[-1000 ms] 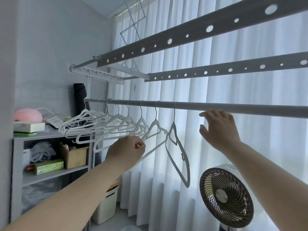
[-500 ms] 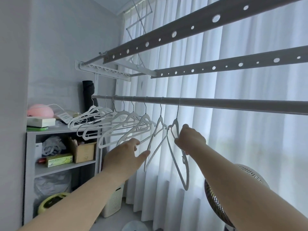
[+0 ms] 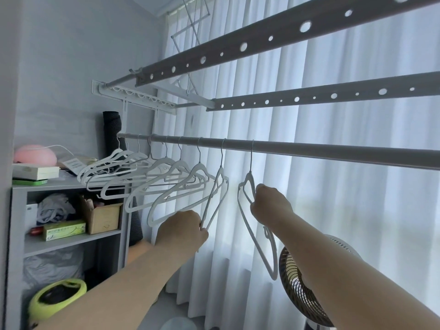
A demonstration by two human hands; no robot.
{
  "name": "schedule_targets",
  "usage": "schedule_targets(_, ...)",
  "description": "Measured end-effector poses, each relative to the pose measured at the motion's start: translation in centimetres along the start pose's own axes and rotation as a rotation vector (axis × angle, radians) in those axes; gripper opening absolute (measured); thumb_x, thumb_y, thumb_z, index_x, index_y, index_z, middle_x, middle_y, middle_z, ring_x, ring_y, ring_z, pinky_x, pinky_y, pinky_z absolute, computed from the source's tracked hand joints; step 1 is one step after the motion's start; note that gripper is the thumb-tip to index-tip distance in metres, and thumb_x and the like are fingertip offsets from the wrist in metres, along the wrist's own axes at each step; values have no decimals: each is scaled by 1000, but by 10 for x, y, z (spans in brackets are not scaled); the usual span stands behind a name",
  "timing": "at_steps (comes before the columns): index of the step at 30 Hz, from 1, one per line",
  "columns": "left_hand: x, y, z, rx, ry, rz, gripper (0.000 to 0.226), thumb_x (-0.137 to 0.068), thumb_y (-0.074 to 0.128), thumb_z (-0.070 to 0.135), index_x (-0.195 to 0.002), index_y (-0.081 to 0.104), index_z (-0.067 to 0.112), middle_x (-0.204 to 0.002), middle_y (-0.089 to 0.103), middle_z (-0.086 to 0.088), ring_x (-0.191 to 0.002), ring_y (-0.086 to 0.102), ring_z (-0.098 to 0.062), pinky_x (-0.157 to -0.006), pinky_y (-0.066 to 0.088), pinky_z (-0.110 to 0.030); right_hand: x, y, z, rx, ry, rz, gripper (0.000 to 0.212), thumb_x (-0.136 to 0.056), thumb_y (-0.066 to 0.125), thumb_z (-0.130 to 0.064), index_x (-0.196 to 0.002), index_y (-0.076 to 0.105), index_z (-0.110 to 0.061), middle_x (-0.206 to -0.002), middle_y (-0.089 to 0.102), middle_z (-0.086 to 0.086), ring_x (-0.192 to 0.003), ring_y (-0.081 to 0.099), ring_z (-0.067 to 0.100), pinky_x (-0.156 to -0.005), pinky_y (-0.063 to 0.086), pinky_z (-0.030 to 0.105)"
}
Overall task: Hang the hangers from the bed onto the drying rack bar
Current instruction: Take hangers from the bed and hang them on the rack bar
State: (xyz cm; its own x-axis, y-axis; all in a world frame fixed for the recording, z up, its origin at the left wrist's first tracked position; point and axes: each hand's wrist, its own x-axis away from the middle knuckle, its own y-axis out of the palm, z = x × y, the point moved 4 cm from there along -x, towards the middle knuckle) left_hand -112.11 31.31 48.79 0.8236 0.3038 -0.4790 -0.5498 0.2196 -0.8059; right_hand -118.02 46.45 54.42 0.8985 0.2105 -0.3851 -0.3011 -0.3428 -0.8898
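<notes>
The drying rack bar (image 3: 309, 151) runs level across the window, in front of a pale curtain (image 3: 345, 210). A row of white hangers (image 3: 179, 164) hangs from its left part by thin wire hooks, crowded together at the far left and spaced wider toward the right.

The left hand (image 3: 181, 231) reaches up to the second-last hanger (image 3: 220, 172), which is turned almost edge-on; its fingers are curled round the hanger's low end. The right hand (image 3: 271, 206) holds the last hanger (image 3: 249, 177) just below its neck, fingers clamped on the near shoulder. That hanger's hook sits over the bar, a little apart from its neighbour, and its long lower arm drops past the wrist toward a fan (image 3: 297, 289) standing at the lower right.

Above the bar, two perforated rails (image 3: 262, 41) slant across. At the left, a grey shelf unit (image 3: 71, 241) holds boxes and bags.
</notes>
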Motion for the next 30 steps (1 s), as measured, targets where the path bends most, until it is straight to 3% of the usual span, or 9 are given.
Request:
schedule_targets(5, -2, 3, -2, 15, 7, -13, 25, -88, 48, 27, -101, 65, 14, -90, 57, -2, -78, 48, -19, -65, 36, -23, 4, -1, 2, -21, 14, 8, 21, -88, 37, 0, -106, 45, -7, -93, 54, 8, -82, 46, 24, -64, 36, 27)
schedule_targets(8, -1, 2, -2, 16, 9, -15, 29, -89, 47, 33, -101, 65, 13, -93, 65, -2, -80, 51, -21, -60, 35, -23, 7, -3, 1, 9, -1, 44, 30, -90, 40, -9, -119, 44, -8, -109, 61, 8, -93, 54, 28, -69, 36, 27)
schedule_targets(13, 6, -3, -16, 83, -29, 23, 43, -89, 45, 52, -114, 57, 19, -111, 63, 2, -105, 57, -20, -74, 38, -26, 12, -8, -6, 69, -70, 176, 37, -93, 41, -27, -126, 41, -12, -122, 50, 5, -109, 54, 27, -74, 35, 28)
schedule_targets(16, 15, -13, -29, 151, -10, 124, 48, -88, 44, 53, -125, 48, 22, -108, 62, 7, -101, 58, -17, -77, 41, -26, 16, -9, -13, 58, -148, 229, 37, -93, 43, -27, -127, 43, -13, -128, 42, 5, -117, 46, 25, -83, 37, 31)
schedule_targets(19, 36, -28, -43, 281, 83, 290, 48, -89, 52, 39, -133, 39, 25, -107, 51, 13, -88, 55, -10, -75, 45, -25, 24, -12, -25, 16, -214, 293, 35, -92, 44, -26, -126, 47, -16, -129, 44, 3, -120, 41, 23, -97, 31, 29)
schedule_targets(21, 53, -39, -57, 331, 146, 381, 45, -87, 56, 34, -130, 44, 22, -107, 54, 11, -82, 53, -8, -66, 44, -23, 34, -13, -38, -73, -257, 299, 33, -92, 45, -24, -123, 50, -17, -128, 46, 2, -121, 39, 22, -100, 27, 29)
schedule_targets(24, 82, -57, -85, 326, 129, 452, 42, -83, 50, 43, -117, 57, 18, -89, 56, 15, -70, 52, 2, -56, 38, -10, 55, -11, -68, -191, -346, 286, 28, -91, 46, -21, -117, 55, -17, -123, 53, 2, -119, 42, 22, -99, 28, 29)
schedule_targets(27, 121, -76, -126, 295, -22, 392, 17, -90, 53, 26, -103, 64, 22, -76, 56, 19, -61, 52, 3, -53, 36, -7, 81, -1, -112, -278, -435, 207, 27, -90, 44, -18, -114, 58, -17, -113, 61, 0, -110, 51, 21, -87, 37, 28)
schedule_targets(30, 176, -101, -176, 215, -155, 248, 12, -86, 46, 38, -81, 55, 44, -71, 56, 24, -66, 54, 2, -63, 42, -16, 110, 23, -165, -466, -457, 32, 22, -89, 45, -18, -103, 61, -16, -99, 65, 3, -90, 57, 23, -71, 39, 25)
